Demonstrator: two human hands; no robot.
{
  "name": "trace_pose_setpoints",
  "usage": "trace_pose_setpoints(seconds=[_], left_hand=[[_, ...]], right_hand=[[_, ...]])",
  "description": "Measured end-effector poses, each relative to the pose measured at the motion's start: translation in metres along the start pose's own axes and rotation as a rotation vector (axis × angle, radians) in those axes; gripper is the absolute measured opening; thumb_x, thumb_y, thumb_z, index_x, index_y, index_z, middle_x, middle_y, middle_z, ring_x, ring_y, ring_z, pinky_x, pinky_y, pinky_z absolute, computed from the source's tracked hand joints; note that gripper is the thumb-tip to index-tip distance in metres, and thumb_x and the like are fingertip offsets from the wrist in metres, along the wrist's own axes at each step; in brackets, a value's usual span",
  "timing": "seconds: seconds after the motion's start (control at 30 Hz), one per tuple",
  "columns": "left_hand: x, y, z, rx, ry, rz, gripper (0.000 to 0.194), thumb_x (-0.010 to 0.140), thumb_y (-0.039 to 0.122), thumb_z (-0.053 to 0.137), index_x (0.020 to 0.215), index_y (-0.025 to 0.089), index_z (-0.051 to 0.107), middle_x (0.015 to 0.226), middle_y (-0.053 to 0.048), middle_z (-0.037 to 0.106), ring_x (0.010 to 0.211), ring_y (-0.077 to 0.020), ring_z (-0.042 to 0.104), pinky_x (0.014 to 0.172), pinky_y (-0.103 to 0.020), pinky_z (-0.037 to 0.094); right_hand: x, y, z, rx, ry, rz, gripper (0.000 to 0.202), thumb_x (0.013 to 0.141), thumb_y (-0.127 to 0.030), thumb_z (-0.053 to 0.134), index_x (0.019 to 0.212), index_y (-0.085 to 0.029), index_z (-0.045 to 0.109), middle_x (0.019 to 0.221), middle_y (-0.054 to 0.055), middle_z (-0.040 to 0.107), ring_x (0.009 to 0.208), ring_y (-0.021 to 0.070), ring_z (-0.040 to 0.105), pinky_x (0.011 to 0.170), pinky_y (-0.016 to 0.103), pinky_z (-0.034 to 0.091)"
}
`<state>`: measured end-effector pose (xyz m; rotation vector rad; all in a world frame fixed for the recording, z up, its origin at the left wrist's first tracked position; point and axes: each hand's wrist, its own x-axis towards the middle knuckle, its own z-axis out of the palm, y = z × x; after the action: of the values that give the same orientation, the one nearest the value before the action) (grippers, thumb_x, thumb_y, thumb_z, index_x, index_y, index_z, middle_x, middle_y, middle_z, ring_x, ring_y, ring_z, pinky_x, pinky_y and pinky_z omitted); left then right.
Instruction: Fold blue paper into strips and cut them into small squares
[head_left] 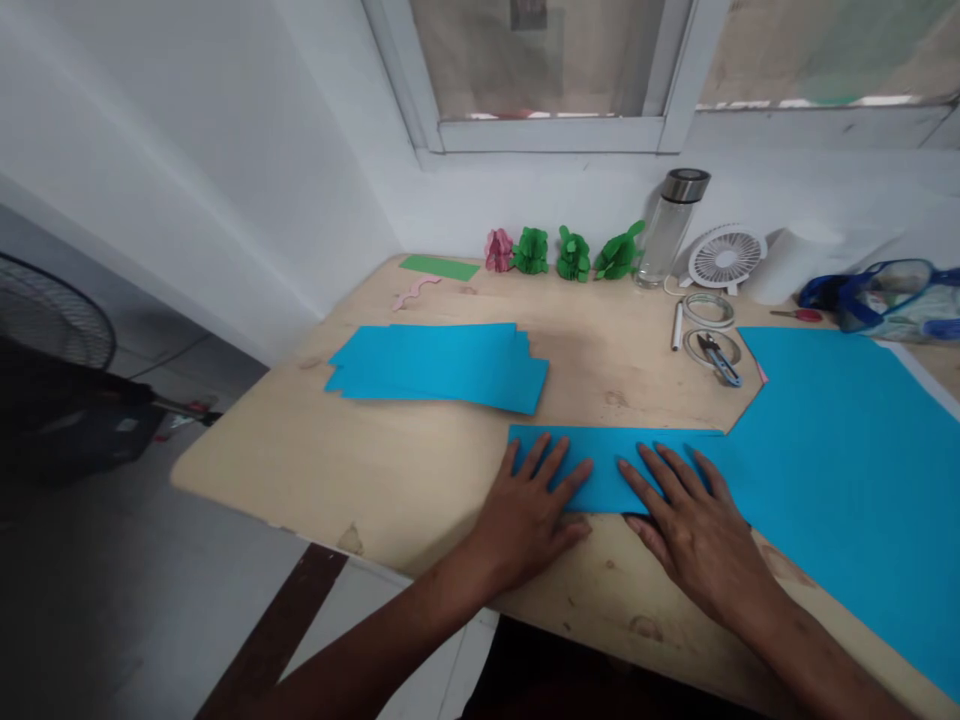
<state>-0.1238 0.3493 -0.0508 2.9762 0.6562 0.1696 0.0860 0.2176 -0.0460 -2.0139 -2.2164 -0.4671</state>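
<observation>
Pressing a blue paper strip [602, 488] onto the near tabletop [420, 450], the left hand [520, 520] and right hand [697, 532] lie spread, gripping nothing, seemingly to keep it flat. Blue pieces [435, 365] rest stacked far left, apparently to leave room; a blue sheet [847, 450] lies right.

Left hand [529, 515]: yours lies palm down, fingers spread and pointing away from you, thumb turned inward.
Right hand [694, 530]: also palm down, your fingers fanned forward and slightly left.
Thumbs [571, 537]: pointing toward each other, near but apart.
Left forearm [390, 640]: bare, slanting in from your lower left.
Right forearm [817, 645]: bare, slanting in from your lower right.
Palms: hidden underneath, probably flat.
</observation>
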Motion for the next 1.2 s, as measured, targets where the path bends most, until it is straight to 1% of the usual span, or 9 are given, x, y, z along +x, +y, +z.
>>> trace_pose_setpoints(seconds=[0.2,0.47,0.67,0.83,0.97,1.1,1.2], left_hand=[[0.0015,-0.0007,0.0017,0.017,0.010,-0.012,0.066,0.090,0.064,0.037,0.147,0.033,0.028,0.153,-0.008,0.031,0.140,-0.0323,0.026,0.110,-0.060,0.022],[0.0037,-0.0012,-0.0010,0.003,0.000,-0.013,0.066,0.090,0.064,0.037,0.148,0.033,0.028,0.153,-0.009,0.032,0.140,-0.0327,0.026,0.110,-0.061,0.022],[0.0040,-0.0015,-0.0011,0.022,-0.016,-0.010,0.069,0.088,0.062,0.044,0.148,0.032,0.028,0.153,-0.009,0.031,0.140,-0.0338,0.026,0.109,-0.061,0.023],[0.0032,-0.0023,0.0010,0.019,0.016,-0.005,0.067,0.090,0.064,0.039,0.148,0.033,0.028,0.153,-0.008,0.031,0.141,-0.0335,0.025,0.109,-0.063,0.021],[0.0030,-0.0012,0.0009,0.037,-0.011,-0.027,0.068,0.088,0.062,0.045,0.147,0.033,0.029,0.153,-0.009,0.032,0.140,-0.0349,0.025,0.108,-0.066,0.020],[0.0024,-0.0008,0.0006,0.022,-0.009,-0.031,0.066,0.090,0.063,0.040,0.147,0.033,0.028,0.154,-0.008,0.029,0.141,-0.0345,0.022,0.107,-0.066,0.021],[0.0021,-0.0007,-0.0006,0.017,-0.012,-0.037,0.067,0.089,0.063,0.041,0.147,0.032,0.028,0.154,-0.009,0.029,0.142,-0.0353,0.021,0.107,-0.066,0.021]], right_hand=[[0.0015,-0.0006,0.0020,-0.004,0.000,0.010,0.050,0.095,-0.040,0.044,0.141,-0.020,0.044,0.141,0.016,0.049,0.132,0.0353,0.040,0.104,0.060,0.031],[0.0030,0.0003,0.0037,-0.002,-0.012,0.015,0.049,0.095,-0.042,0.043,0.139,-0.021,0.047,0.141,0.016,0.048,0.132,0.0355,0.040,0.103,0.060,0.032],[0.0030,0.0008,0.0056,-0.010,-0.002,0.014,0.051,0.095,-0.043,0.042,0.141,-0.020,0.044,0.140,0.016,0.050,0.131,0.0351,0.041,0.102,0.059,0.033],[0.0042,0.0016,0.0055,-0.015,-0.011,0.004,0.050,0.095,-0.042,0.042,0.141,-0.020,0.045,0.141,0.016,0.049,0.130,0.0357,0.042,0.102,0.059,0.033],[0.0046,0.0015,0.0056,-0.017,-0.010,0.003,0.050,0.095,-0.042,0.043,0.140,-0.020,0.046,0.141,0.016,0.049,0.130,0.0358,0.043,0.103,0.059,0.032],[0.0040,0.0015,0.0067,-0.005,-0.010,0.010,0.051,0.095,-0.043,0.042,0.141,-0.021,0.045,0.141,0.015,0.049,0.131,0.0351,0.041,0.103,0.059,0.032],[0.0041,0.0017,0.0063,0.012,-0.014,0.016,0.051,0.095,-0.044,0.042,0.141,-0.021,0.045,0.142,0.016,0.049,0.132,0.0353,0.040,0.103,0.059,0.032]])
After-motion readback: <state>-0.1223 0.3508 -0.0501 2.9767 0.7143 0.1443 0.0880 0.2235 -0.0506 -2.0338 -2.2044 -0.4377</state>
